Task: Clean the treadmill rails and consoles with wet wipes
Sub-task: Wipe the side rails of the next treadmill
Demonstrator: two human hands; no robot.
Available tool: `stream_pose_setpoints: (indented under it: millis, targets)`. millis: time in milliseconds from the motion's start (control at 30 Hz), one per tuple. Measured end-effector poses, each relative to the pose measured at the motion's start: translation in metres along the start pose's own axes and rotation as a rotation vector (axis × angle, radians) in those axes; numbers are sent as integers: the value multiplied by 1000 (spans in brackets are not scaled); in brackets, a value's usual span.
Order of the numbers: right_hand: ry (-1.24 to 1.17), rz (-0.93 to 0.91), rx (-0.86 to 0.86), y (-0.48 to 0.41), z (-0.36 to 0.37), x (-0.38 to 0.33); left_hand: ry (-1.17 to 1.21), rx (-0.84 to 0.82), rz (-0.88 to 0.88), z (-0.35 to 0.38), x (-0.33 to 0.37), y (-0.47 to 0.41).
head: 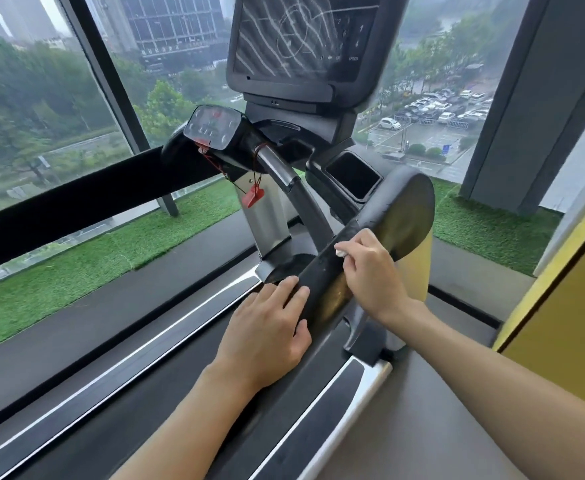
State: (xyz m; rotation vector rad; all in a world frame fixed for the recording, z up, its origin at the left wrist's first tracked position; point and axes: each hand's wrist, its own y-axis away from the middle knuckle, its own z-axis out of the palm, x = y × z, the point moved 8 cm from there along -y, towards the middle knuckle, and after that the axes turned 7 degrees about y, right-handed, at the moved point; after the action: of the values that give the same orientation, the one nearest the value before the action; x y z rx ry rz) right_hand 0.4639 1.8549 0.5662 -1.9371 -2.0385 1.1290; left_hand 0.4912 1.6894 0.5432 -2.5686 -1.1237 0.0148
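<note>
Looking down along a treadmill's right handrail (363, 230), a thick black rounded bar with a matte, slightly scuffed skin. Left hand (270, 327) laid flat against its inner side, fingers straight and together, gripping nothing. Right hand (370, 271) just ahead on top of the bar, fingers curled, pinching a small crumpled white wet wipe (341, 252) against the surface. Further up, a dark glossy rectangular console screen (298, 39) streaked with pale smears. To the left, a second black padded handrail (76, 206) and a dangling red plastic safety clip (252, 196). Beyond, green artificial turf (76, 271) below tall windows (41, 98).
</note>
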Motion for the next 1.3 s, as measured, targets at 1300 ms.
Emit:
stream_pose_setpoints:
  millis: [1300]
  targets:
    - [91,-239,-149,10,18,-28,-66,71,51,-16,0,29]
